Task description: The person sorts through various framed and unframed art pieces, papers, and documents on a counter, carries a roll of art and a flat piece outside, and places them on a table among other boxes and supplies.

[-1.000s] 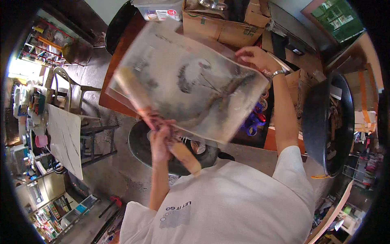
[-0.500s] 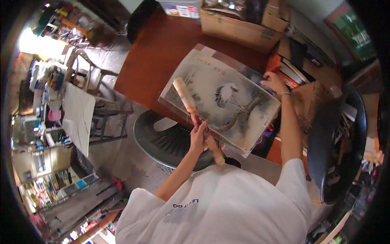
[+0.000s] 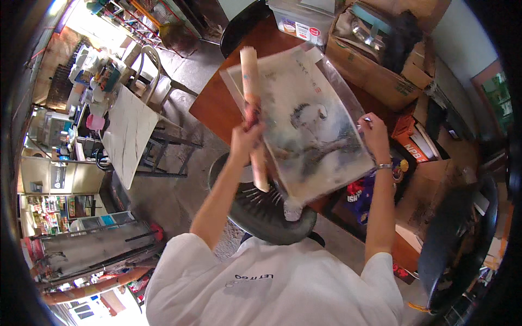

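My left hand point(image 3: 246, 142) is closed around the middle of a long pale roll point(image 3: 250, 76), by a dark reddish band. The roll stands nearly lengthwise over the left edge of a painting sheet point(image 3: 304, 157). That sheet shows a white bird on a branch and has a clear plastic-like border. My right hand point(image 3: 374, 136), with a band on its wrist, pinches the sheet's right edge. The sheet is tilted, and its near end hangs past the table edge over a black chair point(image 3: 272, 217).
The brown table point(image 3: 217, 108) holds a cardboard box point(image 3: 375, 65) and a clear plastic bin point(image 3: 304, 24) at the back. An orange box point(image 3: 408, 136) lies to the right, near a purple package point(image 3: 364, 201). A marble-look table point(image 3: 128, 138) stands at left.
The roll has turned more upright and moved up with my left hand. My right hand has gripped the sheet's edge and shifted it, tilting it off the table. The whole view has swung.
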`<state>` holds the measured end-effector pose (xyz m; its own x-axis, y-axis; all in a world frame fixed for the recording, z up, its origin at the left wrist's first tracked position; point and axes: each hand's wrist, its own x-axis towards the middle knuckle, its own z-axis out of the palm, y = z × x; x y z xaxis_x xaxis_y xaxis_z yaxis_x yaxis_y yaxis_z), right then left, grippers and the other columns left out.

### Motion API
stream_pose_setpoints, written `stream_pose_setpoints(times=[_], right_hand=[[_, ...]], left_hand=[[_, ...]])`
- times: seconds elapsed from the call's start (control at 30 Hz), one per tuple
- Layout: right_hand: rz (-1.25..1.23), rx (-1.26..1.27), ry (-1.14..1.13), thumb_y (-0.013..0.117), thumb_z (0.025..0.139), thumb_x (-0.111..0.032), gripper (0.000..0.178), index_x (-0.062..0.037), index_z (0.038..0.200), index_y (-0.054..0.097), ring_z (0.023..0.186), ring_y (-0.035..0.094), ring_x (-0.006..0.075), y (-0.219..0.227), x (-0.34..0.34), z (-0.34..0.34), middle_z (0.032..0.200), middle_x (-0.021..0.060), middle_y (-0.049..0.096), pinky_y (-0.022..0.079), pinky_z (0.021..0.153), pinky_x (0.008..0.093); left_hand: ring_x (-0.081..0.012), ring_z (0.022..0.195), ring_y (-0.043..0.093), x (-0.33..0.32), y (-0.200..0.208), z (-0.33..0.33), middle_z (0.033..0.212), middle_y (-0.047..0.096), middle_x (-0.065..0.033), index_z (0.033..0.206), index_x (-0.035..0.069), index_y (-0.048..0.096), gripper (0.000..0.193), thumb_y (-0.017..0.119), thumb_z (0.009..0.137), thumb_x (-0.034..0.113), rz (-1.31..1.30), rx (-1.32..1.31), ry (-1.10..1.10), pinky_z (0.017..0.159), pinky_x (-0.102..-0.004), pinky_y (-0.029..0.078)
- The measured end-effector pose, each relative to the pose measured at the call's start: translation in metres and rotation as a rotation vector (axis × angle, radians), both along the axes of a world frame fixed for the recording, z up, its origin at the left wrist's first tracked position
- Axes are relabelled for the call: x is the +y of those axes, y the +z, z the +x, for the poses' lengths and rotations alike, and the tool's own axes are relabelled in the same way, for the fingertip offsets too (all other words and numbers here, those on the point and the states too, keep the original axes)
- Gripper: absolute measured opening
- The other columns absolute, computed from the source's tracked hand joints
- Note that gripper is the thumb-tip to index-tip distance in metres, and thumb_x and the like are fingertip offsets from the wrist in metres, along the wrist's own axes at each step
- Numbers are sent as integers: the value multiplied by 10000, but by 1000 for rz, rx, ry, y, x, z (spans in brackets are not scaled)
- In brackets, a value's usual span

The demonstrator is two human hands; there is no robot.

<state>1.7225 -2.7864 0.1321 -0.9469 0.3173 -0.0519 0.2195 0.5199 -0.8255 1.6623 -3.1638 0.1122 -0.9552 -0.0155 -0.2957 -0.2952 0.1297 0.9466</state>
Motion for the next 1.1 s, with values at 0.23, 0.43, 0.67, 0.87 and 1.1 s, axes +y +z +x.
stream_pose_setpoints(times=[0.23,0.43,0.67,0.87,1.1], right_hand=[[-632,-96,-269,575,959,-145,168,-42,1089,547,577,649,175,-74,-170,-60,825,102,685,479,423,301],[-735,-51,-514,575,964,-117,214,-63,1160,507,644,675,221,-146,-302,-103,876,135,670,539,500,338],[-72,-198,-480,565,907,-23,561,-42,1413,324,872,660,400,-157,-362,-116,926,194,661,516,788,472],[-29,-311,-549,651,879,-75,753,-47,1506,235,1300,438,448,-131,-371,-131,1456,278,360,379,1083,493],[424,-178,-405,751,812,-194,623,-68,1359,481,1280,439,449,-66,-300,-24,1447,191,416,400,1057,518]], left_hand=[[-60,616,505,-130,32,-260,725,571,48,909,88,735,285,751,831,362,-304,-33,-364,552,-262,388],[-62,558,473,-155,-63,-366,679,552,36,862,82,709,319,745,837,398,-424,-49,-465,505,-263,355],[-139,596,595,-165,-171,-391,676,620,-28,840,26,691,419,772,792,435,-448,33,-447,546,-313,443],[-291,818,704,-120,-182,-395,867,729,-137,952,40,730,569,706,770,579,-1056,841,-203,728,-417,520],[-415,973,663,-91,-137,-283,1049,690,-217,1060,48,664,618,653,795,606,-887,113,-678,834,-486,504]])
